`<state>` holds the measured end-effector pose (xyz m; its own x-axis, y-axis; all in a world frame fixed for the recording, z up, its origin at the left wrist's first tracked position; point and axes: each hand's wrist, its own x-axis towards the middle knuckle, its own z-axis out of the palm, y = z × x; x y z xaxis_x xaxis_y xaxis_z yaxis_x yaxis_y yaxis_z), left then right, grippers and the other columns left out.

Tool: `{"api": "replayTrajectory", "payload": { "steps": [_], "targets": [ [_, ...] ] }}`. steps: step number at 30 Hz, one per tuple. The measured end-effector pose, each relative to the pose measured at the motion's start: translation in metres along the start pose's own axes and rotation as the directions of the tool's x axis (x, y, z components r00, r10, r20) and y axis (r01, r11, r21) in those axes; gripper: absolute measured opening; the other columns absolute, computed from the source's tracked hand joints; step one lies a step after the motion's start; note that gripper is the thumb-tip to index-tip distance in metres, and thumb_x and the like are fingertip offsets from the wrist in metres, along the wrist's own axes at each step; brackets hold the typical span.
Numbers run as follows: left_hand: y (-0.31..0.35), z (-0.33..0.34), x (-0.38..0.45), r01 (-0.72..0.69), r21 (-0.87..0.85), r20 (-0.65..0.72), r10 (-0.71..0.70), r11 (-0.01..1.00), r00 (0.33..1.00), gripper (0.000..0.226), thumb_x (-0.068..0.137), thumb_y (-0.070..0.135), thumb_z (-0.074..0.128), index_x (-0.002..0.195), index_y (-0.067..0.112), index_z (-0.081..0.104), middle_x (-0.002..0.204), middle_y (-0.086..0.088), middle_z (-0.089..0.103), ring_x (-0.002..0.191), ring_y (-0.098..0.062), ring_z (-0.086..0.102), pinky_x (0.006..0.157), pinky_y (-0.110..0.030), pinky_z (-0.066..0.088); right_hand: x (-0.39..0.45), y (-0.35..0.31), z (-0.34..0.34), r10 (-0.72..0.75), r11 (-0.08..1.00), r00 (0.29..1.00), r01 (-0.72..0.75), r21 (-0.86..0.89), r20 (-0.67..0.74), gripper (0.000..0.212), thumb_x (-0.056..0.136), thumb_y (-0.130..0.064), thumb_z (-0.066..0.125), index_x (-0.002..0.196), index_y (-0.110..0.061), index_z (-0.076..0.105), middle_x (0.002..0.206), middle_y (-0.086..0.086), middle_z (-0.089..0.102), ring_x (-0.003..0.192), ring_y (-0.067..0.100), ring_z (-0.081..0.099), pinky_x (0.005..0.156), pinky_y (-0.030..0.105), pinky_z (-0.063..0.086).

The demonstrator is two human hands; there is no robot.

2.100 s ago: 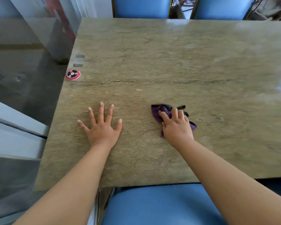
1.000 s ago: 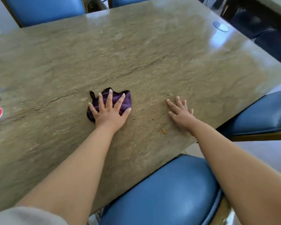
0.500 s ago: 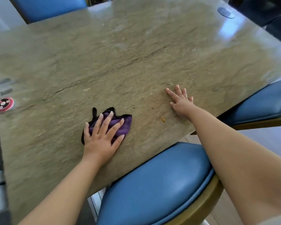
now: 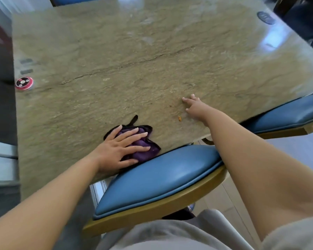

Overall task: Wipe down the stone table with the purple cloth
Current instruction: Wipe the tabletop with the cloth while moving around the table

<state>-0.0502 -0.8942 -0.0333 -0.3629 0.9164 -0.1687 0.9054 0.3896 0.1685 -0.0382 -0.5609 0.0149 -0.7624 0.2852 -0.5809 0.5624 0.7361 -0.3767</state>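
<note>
The stone table (image 4: 152, 56) fills the upper part of the head view, greenish-brown with a long crack across it. My left hand (image 4: 119, 148) lies flat on the crumpled purple cloth (image 4: 146, 150), fingers spread, pressing it on the table right at the near edge. The cloth has a black trim and a small black loop sticking up. My right hand (image 4: 195, 107) rests on the table to the right, fingers apart, holding nothing. A small orange crumb (image 4: 179, 118) lies just left of that hand.
A blue padded chair (image 4: 161, 179) with a wooden frame sits under the near edge below the cloth. Another blue chair (image 4: 285, 116) is at the right. A round red and black disc (image 4: 23, 83) lies near the table's left edge; a dark oval disc (image 4: 266, 18) is far right.
The cloth went from my right hand to my left. My left hand has dragged it back toward the near edge. My right hand has stayed flat on the table to the right.
</note>
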Motion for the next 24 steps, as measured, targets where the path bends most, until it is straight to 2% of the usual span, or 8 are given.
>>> {"api": "replayTrajectory", "payload": {
  "steps": [2,4,6,9,13,16,19,24],
  "targets": [
    [-0.014,-0.002,-0.008,0.059,0.000,0.002,-0.059,0.998,0.998,0.051,0.092,0.065,0.033,0.142,0.060,0.023,0.160,0.022,0.003,0.149,-0.007,-0.002,0.118,-0.052,-0.002,-0.003,0.005,-0.001,-0.022,1.000,1.000,0.022,-0.019,0.004,0.058,0.100,-0.003,0.032,0.151,-0.028,0.022,0.161,0.001,-0.006,0.148,0.022,-0.006,0.118,0.041,0.003],
    [-0.013,-0.003,0.001,0.156,-0.012,0.009,-0.156,0.988,0.988,0.052,0.090,0.067,0.028,0.141,0.062,0.019,0.160,0.023,0.003,0.149,-0.007,-0.004,0.118,-0.053,-0.005,-0.005,0.010,-0.002,-0.038,0.999,0.999,0.038,-0.018,-0.009,0.056,0.100,-0.004,0.033,0.150,-0.027,0.025,0.162,0.001,-0.002,0.148,0.021,-0.003,0.118,0.039,0.005],
    [-0.001,-0.004,0.019,0.184,-0.002,0.008,-0.184,0.983,0.983,0.053,0.089,0.068,0.022,0.142,0.062,0.017,0.160,0.023,0.001,0.149,-0.008,-0.008,0.117,-0.053,-0.009,-0.008,0.013,-0.004,-0.051,0.998,0.998,0.051,0.020,-0.022,0.050,0.101,-0.006,0.033,0.148,-0.024,0.033,0.162,0.002,0.004,0.148,0.021,0.004,0.117,0.036,0.009],
    [0.020,-0.007,0.055,0.095,-0.001,0.044,-0.095,0.995,0.994,0.054,0.089,0.067,0.016,0.143,0.060,0.016,0.158,0.025,-0.005,0.148,-0.009,-0.013,0.116,-0.053,-0.012,-0.008,0.023,-0.012,-0.024,0.998,0.998,0.029,0.063,-0.064,0.042,0.102,-0.012,0.034,0.142,-0.020,0.045,0.161,0.003,0.011,0.147,0.023,0.010,0.116,0.036,0.016],
    [0.054,-0.011,0.117,0.029,-0.027,0.110,-0.026,0.999,0.994,0.055,0.088,0.066,0.010,0.143,0.060,0.011,0.158,0.026,-0.010,0.147,-0.009,-0.018,0.114,-0.053,-0.016,-0.009,0.041,-0.017,0.032,0.997,0.991,-0.022,0.079,-0.127,0.042,0.102,-0.016,0.037,0.143,-0.016,0.042,0.161,0.007,0.010,0.147,0.022,0.012,0.116,0.033,0.017],
    [0.076,-0.013,0.145,-0.016,-0.011,0.137,0.017,1.000,0.990,0.051,0.093,0.063,0.015,0.144,0.058,0.012,0.160,0.022,-0.008,0.147,-0.010,-0.017,0.115,-0.054,-0.015,-0.009,0.042,-0.018,0.032,0.995,0.992,-0.020,0.094,-0.124,0.041,0.102,-0.017,0.036,0.143,-0.013,0.042,0.160,0.010,0.010,0.146,0.024,0.014,0.115,0.031,0.016],
    [0.070,-0.014,0.135,-0.076,0.018,0.108,0.074,0.997,0.991,0.053,0.092,0.061,0.011,0.144,0.057,0.018,0.161,0.020,-0.001,0.148,-0.009,-0.011,0.117,-0.052,-0.011,-0.006,0.041,-0.022,0.031,0.996,0.994,-0.023,0.082,-0.102,0.041,0.103,-0.018,0.036,0.143,-0.013,0.042,0.160,0.010,0.011,0.147,0.026,0.009,0.116,0.034,0.015],
    [0.027,-0.005,0.073,-0.101,0.045,0.002,0.101,0.994,0.995,0.045,0.097,0.054,0.031,0.142,0.055,0.030,0.160,0.017,0.017,0.149,-0.010,0.009,0.117,-0.056,0.009,0.000,0.056,-0.033,0.121,0.990,0.987,-0.111,0.091,-0.105,0.051,0.103,-0.022,0.037,0.151,-0.014,0.023,0.161,0.007,0.001,0.148,0.026,-0.003,0.117,0.042,0.011]
  ]
}}
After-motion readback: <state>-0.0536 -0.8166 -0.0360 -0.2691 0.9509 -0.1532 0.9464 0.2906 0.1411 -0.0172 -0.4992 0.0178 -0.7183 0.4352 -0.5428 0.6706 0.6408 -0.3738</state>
